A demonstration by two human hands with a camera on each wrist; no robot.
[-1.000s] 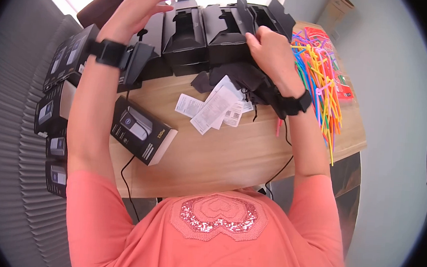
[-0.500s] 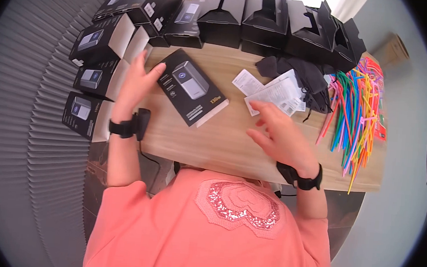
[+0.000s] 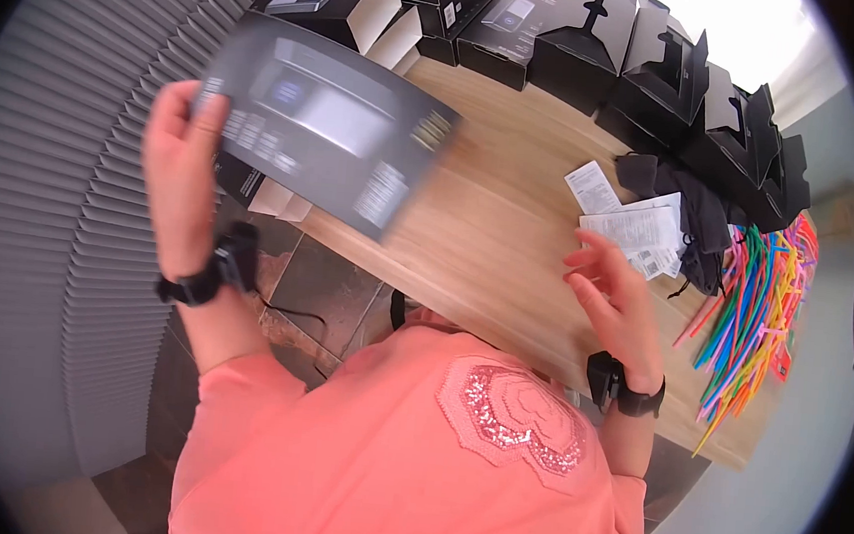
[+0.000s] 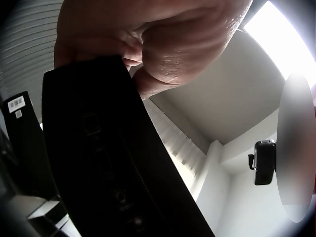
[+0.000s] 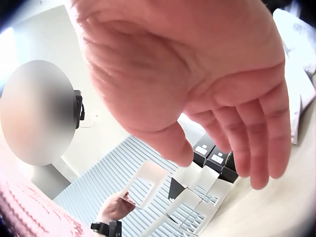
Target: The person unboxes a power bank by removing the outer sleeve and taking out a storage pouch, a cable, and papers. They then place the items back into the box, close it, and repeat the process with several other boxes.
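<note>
My left hand [image 3: 182,172] grips one end of a dark printed box [image 3: 328,124], thumb on its front, raised above the table's left part. The left wrist view shows the fingers [image 4: 94,44] against the box's dark side [image 4: 108,148]. In the right wrist view the box's pale, open-looking end [image 5: 146,185] faces the camera. My right hand [image 3: 617,300] hovers near the table's front edge with nothing in it, fingers loosely bent, just below the white papers [image 3: 636,228]. Its palm [image 5: 187,64] is bare in the right wrist view.
Black boxes with raised flaps [image 3: 585,44] line the table's back. More printed boxes [image 3: 332,4] stand at the left and back left, partly behind the held box. Dark cloth pouches [image 3: 693,203] lie beside the papers; colourful straws [image 3: 759,318] cover the right end of the table [image 3: 491,212].
My left hand has taken hold of the printed box and lifted it leftward off the table. My right hand came down from the back boxes and stays empty. The head view has turned left.
</note>
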